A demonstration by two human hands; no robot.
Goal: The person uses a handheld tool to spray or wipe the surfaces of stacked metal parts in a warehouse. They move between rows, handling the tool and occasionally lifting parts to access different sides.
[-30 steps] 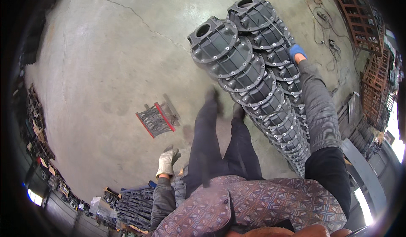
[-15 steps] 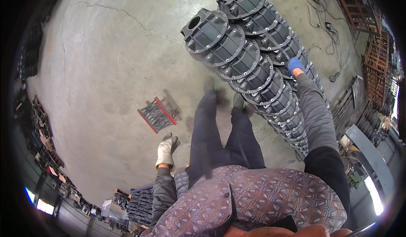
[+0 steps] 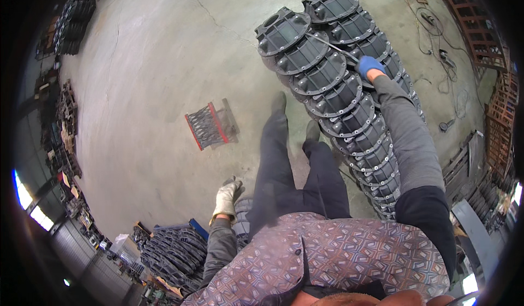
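So the right hand (image 3: 369, 66), in a snug blue glove, has its fingers wrapped around a thin, straight metal rod (image 3: 334, 46). The rod slants over two long rows of dark grey castings (image 3: 317, 72), chunky ribbed housings with round bolt-hole flanges, overlapping like scales on the smooth, cracked concrete floor (image 3: 147, 82). Left hand (image 3: 225, 199) hangs near the thigh in a thick, creased off-white glove, fingers loosely bent and a bit apart. A red-edged, lattice-patterned piece (image 3: 205, 126) sits well apart from the castings.
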